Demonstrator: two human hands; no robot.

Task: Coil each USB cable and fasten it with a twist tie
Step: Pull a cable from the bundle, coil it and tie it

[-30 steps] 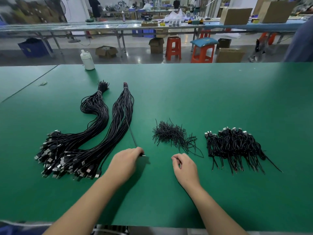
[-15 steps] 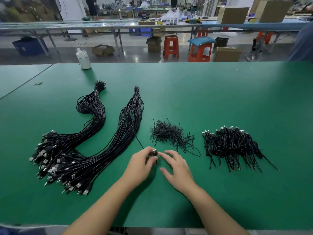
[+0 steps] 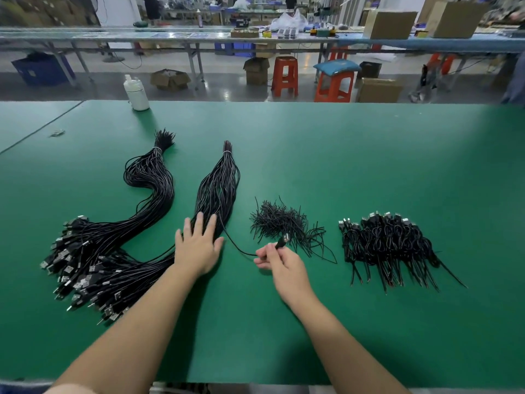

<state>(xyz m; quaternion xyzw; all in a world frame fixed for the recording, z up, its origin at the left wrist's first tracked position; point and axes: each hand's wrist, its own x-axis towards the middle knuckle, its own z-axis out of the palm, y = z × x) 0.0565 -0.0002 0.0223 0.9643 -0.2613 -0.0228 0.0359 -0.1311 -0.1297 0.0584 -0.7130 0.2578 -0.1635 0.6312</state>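
Observation:
Two long bundles of black USB cables lie on the green table: a wavy left bundle (image 3: pixel 150 189) and a straighter right bundle (image 3: pixel 220 180), each tied at its far end, plugs fanned out near the front left. My left hand (image 3: pixel 197 245) lies flat with straight fingers on the right bundle. My right hand (image 3: pixel 277 258) pinches the plug end of a single USB cable (image 3: pixel 235 245), which curves back into that bundle. A loose heap of black twist ties (image 3: pixel 279 224) sits just beyond my right hand. A pile of coiled cables (image 3: pixel 386 243) lies to the right.
A white plastic bottle (image 3: pixel 136 93) stands at the table's far edge on the left. A small scrap (image 3: pixel 57 133) lies near the seam at the far left. Beyond the table are orange stools (image 3: pixel 285 76), cardboard boxes and long benches.
My left hand let go of the plug and moved left and forward onto the right bundle. My right hand took the plug and drew it to the right.

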